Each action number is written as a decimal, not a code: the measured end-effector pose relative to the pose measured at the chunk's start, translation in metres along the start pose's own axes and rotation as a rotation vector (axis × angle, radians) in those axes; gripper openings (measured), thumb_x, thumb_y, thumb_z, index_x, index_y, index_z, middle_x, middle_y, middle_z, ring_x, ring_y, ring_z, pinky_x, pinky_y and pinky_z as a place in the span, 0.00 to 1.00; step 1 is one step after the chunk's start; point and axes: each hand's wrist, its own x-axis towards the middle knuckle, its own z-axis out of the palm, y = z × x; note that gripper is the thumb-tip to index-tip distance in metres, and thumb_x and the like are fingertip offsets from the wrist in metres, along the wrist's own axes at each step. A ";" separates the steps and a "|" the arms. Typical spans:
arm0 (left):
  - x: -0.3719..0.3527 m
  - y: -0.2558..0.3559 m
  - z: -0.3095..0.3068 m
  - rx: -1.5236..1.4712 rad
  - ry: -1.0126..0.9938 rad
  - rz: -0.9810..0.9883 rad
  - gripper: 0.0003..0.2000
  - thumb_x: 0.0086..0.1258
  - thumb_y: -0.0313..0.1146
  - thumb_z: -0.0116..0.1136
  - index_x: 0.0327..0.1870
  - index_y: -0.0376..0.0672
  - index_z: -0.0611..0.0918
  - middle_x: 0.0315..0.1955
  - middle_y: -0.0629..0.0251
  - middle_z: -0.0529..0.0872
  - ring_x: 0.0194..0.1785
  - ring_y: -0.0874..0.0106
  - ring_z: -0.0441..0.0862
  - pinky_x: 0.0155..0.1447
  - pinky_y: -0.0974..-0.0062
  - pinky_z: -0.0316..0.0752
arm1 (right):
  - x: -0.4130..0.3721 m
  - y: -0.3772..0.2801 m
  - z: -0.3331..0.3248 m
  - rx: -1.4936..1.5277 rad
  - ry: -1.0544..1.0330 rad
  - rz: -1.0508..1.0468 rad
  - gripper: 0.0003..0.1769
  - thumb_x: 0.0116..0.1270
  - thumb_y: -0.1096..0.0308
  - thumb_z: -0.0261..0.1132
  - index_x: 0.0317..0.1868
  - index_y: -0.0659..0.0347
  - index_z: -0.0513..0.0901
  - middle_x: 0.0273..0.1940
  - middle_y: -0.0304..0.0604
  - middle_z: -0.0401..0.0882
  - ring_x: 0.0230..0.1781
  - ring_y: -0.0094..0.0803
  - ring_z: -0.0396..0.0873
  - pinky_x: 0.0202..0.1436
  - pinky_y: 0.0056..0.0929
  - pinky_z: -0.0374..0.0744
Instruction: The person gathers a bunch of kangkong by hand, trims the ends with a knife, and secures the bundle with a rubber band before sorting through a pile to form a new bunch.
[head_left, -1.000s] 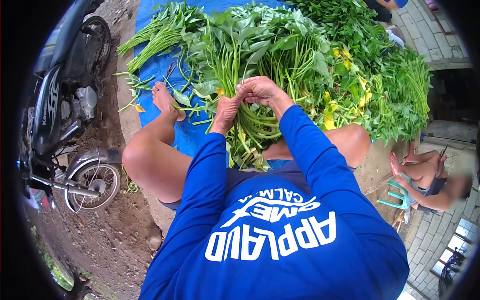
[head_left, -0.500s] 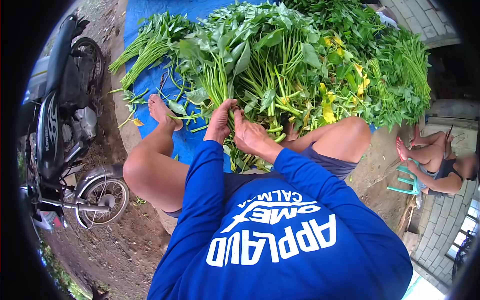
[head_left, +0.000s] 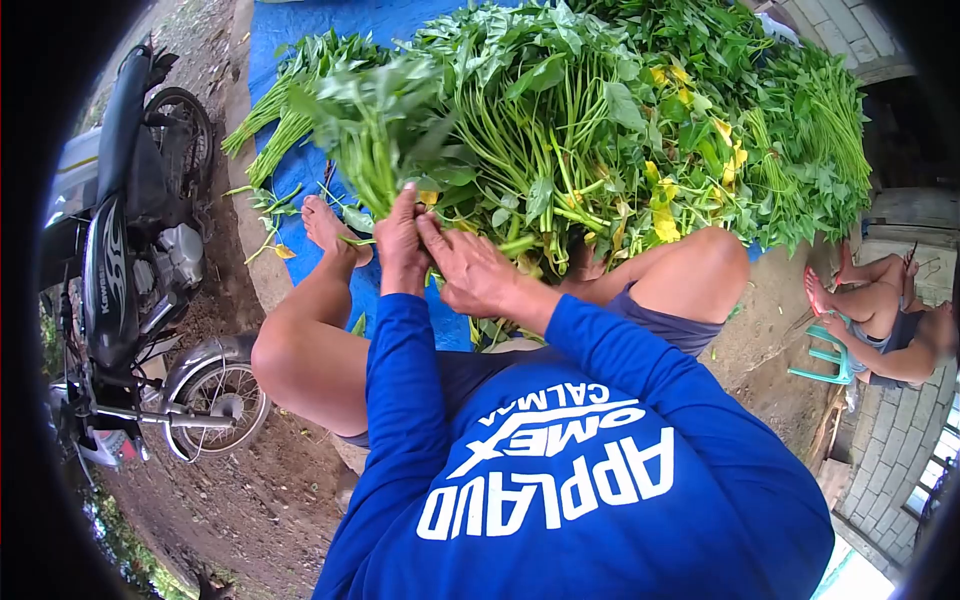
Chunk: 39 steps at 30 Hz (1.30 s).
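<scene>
I sit with my knees apart in front of a big heap of leafy green stems (head_left: 600,120) on a blue tarp (head_left: 300,30). My left hand (head_left: 400,245) is closed around a bunch of the green stems (head_left: 375,125), which stands lifted and blurred to the left of the heap. My right hand (head_left: 478,272) lies against the bunch's lower end just beside my left hand, with its fingers curled on the stems. Some leaves in the heap are yellow (head_left: 662,222).
A parked motorcycle (head_left: 130,250) stands on bare dirt at the left. A separate small bundle of greens (head_left: 275,110) lies on the tarp's left edge. Another person (head_left: 890,320) sits at the right by a green stool (head_left: 825,360), on paving stones.
My hands have drawn a bunch out of the heap and swung it left and upward. The right hand slid down to the bunch's base, and the view shifted slightly.
</scene>
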 end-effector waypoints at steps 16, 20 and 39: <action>-0.010 0.069 -0.015 0.155 0.036 0.140 0.13 0.69 0.39 0.77 0.35 0.44 0.84 0.22 0.73 0.75 0.21 0.78 0.74 0.25 0.76 0.74 | 0.058 0.135 -0.056 -0.187 0.055 0.723 0.13 0.72 0.63 0.63 0.39 0.64 0.89 0.41 0.61 0.89 0.40 0.56 0.89 0.48 0.47 0.87; -0.005 0.067 -0.015 0.180 0.000 0.142 0.13 0.68 0.39 0.78 0.36 0.42 0.85 0.23 0.71 0.76 0.21 0.77 0.75 0.26 0.75 0.74 | 0.070 0.149 -0.112 0.355 0.078 0.676 0.15 0.72 0.62 0.75 0.51 0.64 0.87 0.38 0.40 0.89 0.36 0.27 0.87 0.38 0.29 0.85; -0.039 0.060 0.016 0.296 -0.131 0.127 0.14 0.68 0.41 0.78 0.34 0.46 0.83 0.21 0.73 0.75 0.20 0.78 0.73 0.25 0.77 0.70 | 0.077 0.077 -0.327 0.483 0.471 0.417 0.15 0.76 0.58 0.73 0.57 0.53 0.85 0.40 0.31 0.88 0.36 0.21 0.87 0.39 0.24 0.87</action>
